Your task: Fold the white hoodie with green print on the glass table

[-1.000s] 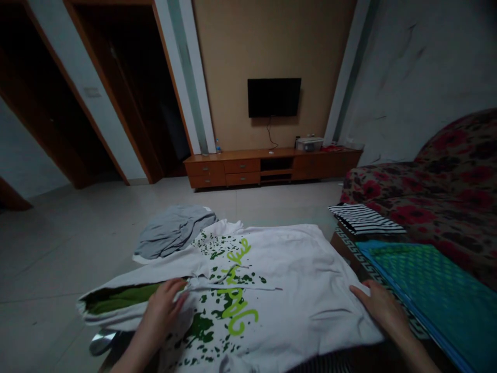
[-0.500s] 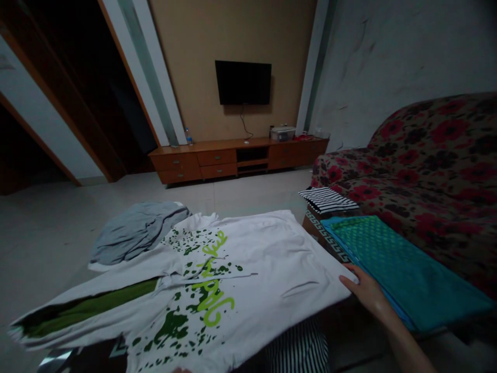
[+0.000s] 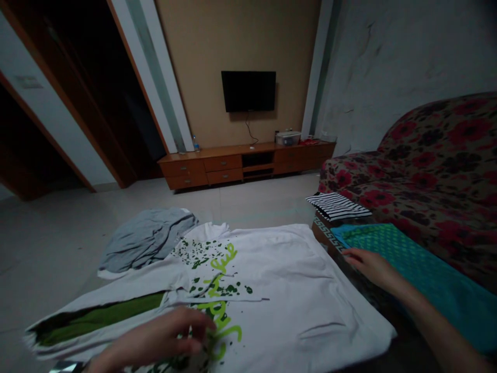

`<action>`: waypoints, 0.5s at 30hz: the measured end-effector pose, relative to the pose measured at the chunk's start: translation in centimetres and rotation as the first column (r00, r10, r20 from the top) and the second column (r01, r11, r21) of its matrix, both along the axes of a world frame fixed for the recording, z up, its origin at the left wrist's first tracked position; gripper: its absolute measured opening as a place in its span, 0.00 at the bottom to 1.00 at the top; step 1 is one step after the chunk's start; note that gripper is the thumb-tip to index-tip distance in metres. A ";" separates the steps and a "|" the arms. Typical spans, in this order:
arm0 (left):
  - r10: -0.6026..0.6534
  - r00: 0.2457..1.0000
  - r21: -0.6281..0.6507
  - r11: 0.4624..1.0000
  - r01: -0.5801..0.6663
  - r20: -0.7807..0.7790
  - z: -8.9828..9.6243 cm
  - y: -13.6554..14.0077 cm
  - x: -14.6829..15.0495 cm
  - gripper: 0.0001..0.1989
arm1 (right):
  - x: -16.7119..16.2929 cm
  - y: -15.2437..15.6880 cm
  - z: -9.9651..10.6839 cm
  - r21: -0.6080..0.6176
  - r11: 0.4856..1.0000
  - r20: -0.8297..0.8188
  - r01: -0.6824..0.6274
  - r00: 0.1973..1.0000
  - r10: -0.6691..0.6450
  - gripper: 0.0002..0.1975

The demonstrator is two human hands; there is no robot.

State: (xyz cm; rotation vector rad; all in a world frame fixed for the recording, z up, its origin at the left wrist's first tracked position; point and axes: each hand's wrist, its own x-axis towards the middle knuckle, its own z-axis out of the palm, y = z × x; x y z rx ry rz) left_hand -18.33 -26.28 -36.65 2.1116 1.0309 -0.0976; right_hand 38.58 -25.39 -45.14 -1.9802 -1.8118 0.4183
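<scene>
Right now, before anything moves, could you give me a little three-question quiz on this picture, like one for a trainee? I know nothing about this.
1. Multiple choice: which part of the white hoodie is the left hand over?
A) its bottom hem
B) its printed front
C) the tip of its drawstring

2. True or false: the lining showing inside its hood is red.

3. Fill in the blank: the crumpled garment lying beyond the hood is mostly ____ in colour.

Key:
1. B
2. False; it is green.
3. Grey
</scene>
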 end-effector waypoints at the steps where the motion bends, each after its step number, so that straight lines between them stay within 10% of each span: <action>1: 0.002 1.000 0.004 1.000 -0.002 0.001 0.3 3.2 1.0 0.14 | -0.4 2.6 0.3 0.004 0.999 -0.020 -0.052 0.998 0.052 0.19; 8: 0.290 0.955 0.493 0.841 -0.221 -0.066 -4.1 22.7 5.6 0.17 | -3.1 17.2 -0.8 -0.040 0.999 0.160 0.033 0.987 -0.026 0.14; 15: 0.335 0.938 0.627 0.751 -0.208 -0.089 -8.2 29.5 8.1 0.27 | -4.6 22.5 -2.5 -0.062 0.998 0.146 -0.031 0.988 0.040 0.13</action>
